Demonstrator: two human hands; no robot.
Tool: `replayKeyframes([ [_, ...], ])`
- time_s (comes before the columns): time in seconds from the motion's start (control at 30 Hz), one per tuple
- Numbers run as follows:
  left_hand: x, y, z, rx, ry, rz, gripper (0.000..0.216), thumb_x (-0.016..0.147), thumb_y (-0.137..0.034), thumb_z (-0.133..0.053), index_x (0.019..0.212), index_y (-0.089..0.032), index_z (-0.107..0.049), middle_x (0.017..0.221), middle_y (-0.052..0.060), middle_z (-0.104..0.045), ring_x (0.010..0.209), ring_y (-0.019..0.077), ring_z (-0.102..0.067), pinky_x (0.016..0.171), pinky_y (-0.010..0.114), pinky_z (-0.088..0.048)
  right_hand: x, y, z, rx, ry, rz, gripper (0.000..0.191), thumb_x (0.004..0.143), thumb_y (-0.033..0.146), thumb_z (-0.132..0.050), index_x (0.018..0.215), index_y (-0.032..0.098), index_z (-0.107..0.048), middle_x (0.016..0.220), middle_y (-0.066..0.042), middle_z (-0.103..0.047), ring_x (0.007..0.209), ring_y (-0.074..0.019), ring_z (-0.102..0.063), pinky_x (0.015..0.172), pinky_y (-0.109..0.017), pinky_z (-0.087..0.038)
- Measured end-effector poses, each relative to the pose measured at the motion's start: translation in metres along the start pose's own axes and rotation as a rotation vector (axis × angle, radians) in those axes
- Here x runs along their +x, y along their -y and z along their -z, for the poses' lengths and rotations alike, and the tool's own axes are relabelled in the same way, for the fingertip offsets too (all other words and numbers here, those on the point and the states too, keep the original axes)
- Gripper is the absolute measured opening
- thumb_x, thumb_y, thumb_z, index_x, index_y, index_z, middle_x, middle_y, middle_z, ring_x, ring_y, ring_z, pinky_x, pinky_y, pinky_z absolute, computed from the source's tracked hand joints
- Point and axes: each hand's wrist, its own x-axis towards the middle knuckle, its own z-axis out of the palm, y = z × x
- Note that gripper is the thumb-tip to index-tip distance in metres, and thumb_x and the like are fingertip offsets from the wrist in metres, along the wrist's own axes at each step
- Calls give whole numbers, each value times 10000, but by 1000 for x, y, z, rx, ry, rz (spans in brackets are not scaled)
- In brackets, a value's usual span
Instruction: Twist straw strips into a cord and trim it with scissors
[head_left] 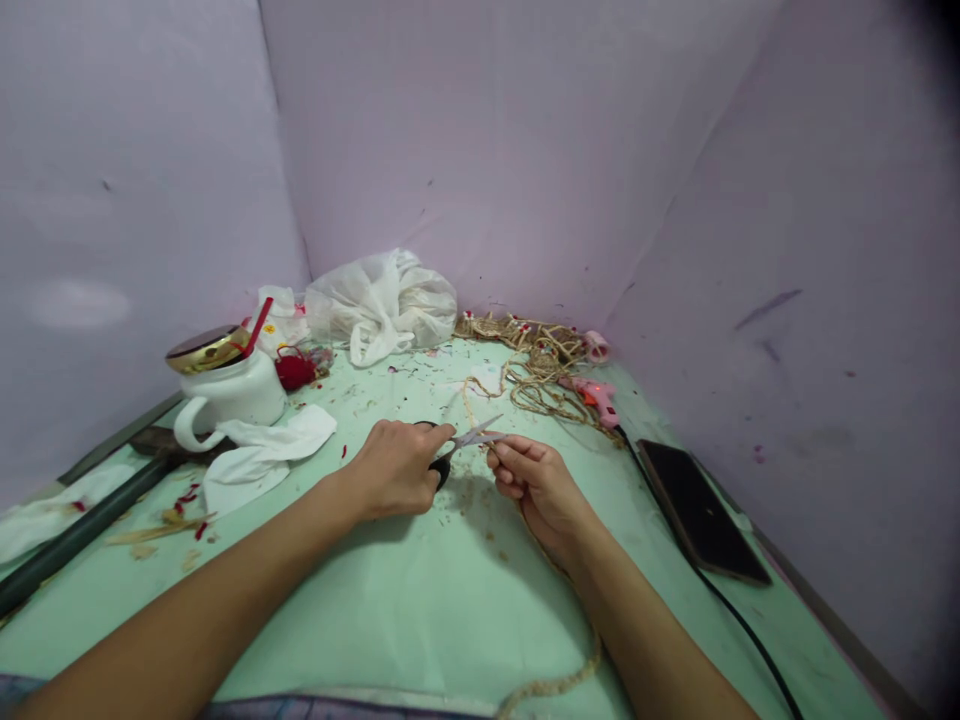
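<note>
My left hand [397, 468] is closed round the black handles of a pair of scissors [469, 441], whose blades are parted and point right. My right hand [534, 480] pinches a strand of jute twine [471, 402] right at the blades. The twine runs back to a tangled heap [538, 362] at the far wall, and a thicker braided length [555, 683] passes under my right forearm toward the near table edge. Twine crumbs lie on the green tabletop [420, 610] below the scissors.
A white mug with a gold lid [225, 390] and white cloth [259, 455] sit at left beside a dark rod [82, 530]. A plastic bag [382, 305] lies at the back. A pink glue gun [596, 398], its black cord and a dark phone [701, 510] are at right.
</note>
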Motion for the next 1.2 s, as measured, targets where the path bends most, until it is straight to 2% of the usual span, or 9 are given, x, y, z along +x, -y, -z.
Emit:
replayKeyframes([
  [0.17,1,2,3,-36,21,-17,272,620,-146,-414,862,-246,-489,768,2,-631,707,203,-590,509,263,-296,0,0,0,0,13,1,136,574,211,-691,604,115,-599,573,-6,-536,436,-28,-340,369,-166,-178],
  [0.3,1,3,0,-56,31,-6,252,632,-142,-404,837,-242,-510,672,5,-613,638,189,-571,502,256,-278,1,0,1,36,-6,-3,167,554,205,-706,664,118,-615,567,-3,-538,437,-28,-337,370,-160,-176],
  [0.43,2,6,0,-198,15,9,205,665,-168,-400,803,-235,-536,636,-11,-590,594,147,-531,516,232,-302,2,0,3,66,-27,-21,247,540,200,-714,760,120,-635,567,4,-531,432,-26,-336,369,-156,-167],
  [0.6,4,10,4,-311,-92,114,246,697,-234,-402,893,-260,-548,729,-34,-611,641,129,-542,574,217,-363,3,2,4,71,6,-71,247,586,240,-692,788,109,-640,532,37,-435,403,-8,-246,360,-156,-100],
  [0.77,2,10,4,-239,-53,109,427,651,-218,-443,1065,-303,-506,911,-33,-646,826,165,-586,699,241,-410,2,5,6,87,27,-108,225,589,224,-689,766,96,-639,492,71,-301,407,-14,-181,352,-153,-92],
  [0.87,2,10,2,-193,-59,82,463,647,-208,-445,1097,-306,-488,1001,-36,-637,902,174,-581,748,253,-413,4,5,9,148,9,-208,192,592,180,-668,754,84,-632,489,74,-272,413,-17,-165,344,-135,-100],
  [1.0,1,11,1,-172,-71,56,479,652,-203,-440,1118,-308,-467,1060,-40,-622,933,179,-576,742,260,-411,6,7,12,250,17,-367,139,606,135,-632,730,75,-621,494,73,-264,412,-14,-132,330,-115,-99],
  [1.2,2,12,1,-61,4,-2,488,659,-205,-444,1138,-298,-447,1028,-7,-623,907,205,-577,661,278,-406,3,10,11,208,31,-349,153,601,160,-652,723,70,-624,478,93,-201,411,-20,-120,336,-127,-102],
])
